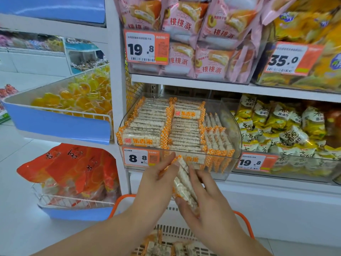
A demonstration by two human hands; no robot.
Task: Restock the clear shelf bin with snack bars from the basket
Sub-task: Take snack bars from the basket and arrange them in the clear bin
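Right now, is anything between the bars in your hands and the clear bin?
Only the clear bin's front wall: the held bars, between left hand and right hand, sit below its rim and must rise over it. The bin's right rear corner looks open.

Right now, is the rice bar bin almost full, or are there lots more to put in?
Mostly full: the clear bin already holds packed rows of rice bars. In hand: the left hand and right hand hold a small stack of bars below it. Left: a gap at the bin's right rear, and more bars in the basket.
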